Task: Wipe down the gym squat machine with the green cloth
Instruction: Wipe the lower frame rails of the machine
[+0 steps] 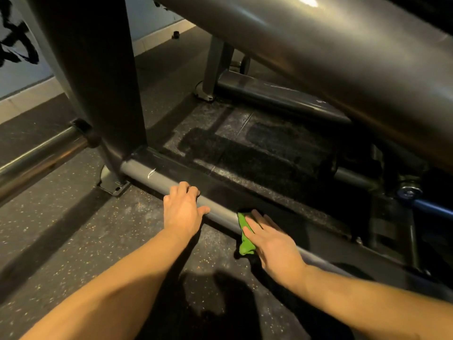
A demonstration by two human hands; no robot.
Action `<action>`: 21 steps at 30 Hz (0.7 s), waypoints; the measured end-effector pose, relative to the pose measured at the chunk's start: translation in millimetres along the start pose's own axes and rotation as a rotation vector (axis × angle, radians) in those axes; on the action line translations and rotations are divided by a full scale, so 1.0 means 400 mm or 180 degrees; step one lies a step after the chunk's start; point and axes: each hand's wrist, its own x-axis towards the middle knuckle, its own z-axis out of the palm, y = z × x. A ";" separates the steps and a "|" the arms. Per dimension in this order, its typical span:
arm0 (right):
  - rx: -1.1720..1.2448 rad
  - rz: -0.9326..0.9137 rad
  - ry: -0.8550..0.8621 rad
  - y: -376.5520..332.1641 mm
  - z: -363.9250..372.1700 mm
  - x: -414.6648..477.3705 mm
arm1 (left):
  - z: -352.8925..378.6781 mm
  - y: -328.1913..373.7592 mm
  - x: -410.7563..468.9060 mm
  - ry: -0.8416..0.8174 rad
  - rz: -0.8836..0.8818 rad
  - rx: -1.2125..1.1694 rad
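Crouched at the foot of the squat machine (103,82), I work on its low rail (147,174), a grey tube lying along the speckled floor (61,217) from the bolted foot plate (114,185) at far left down toward near right. My right hand (272,241) lies flat across this rail, fingers straight and together, pressing the green cloth (245,239) against the tube; the cloth is bunched under the fingers and palm, with a green fold showing on their left side. My left hand (182,212) sits further left on the same rail, near the right hand but not touching it, fingers curled over the top of the tube and thumb stretched along its near face, holding it as a brace. The bare stretch of rail lies left and far of the cloth, along the tube's long axis toward the foot plate, so I judge the next stroke should run that way. The left hand stands squarely in that path and would likely need to shift first. Above, the wide sloped beam (318,57) crosses the upper right, and a chrome bar (36,153) juts out at left.
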 end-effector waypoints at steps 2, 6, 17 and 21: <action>-0.0004 -0.0035 0.0019 -0.010 0.010 0.060 | 0.000 -0.004 0.005 0.0000 0.0015 -0.0019; 0.0294 0.0045 -0.0007 -0.078 -0.002 0.200 | -0.010 -0.015 0.014 -0.0007 0.0078 0.0033; -0.0162 -0.0089 -0.0097 0.024 0.009 0.078 | 0.006 -0.044 0.031 0.0118 0.0137 -0.0203; 0.0096 0.0781 -0.0539 -0.032 -0.036 0.324 | 0.006 -0.044 0.020 0.0104 0.0135 -0.0221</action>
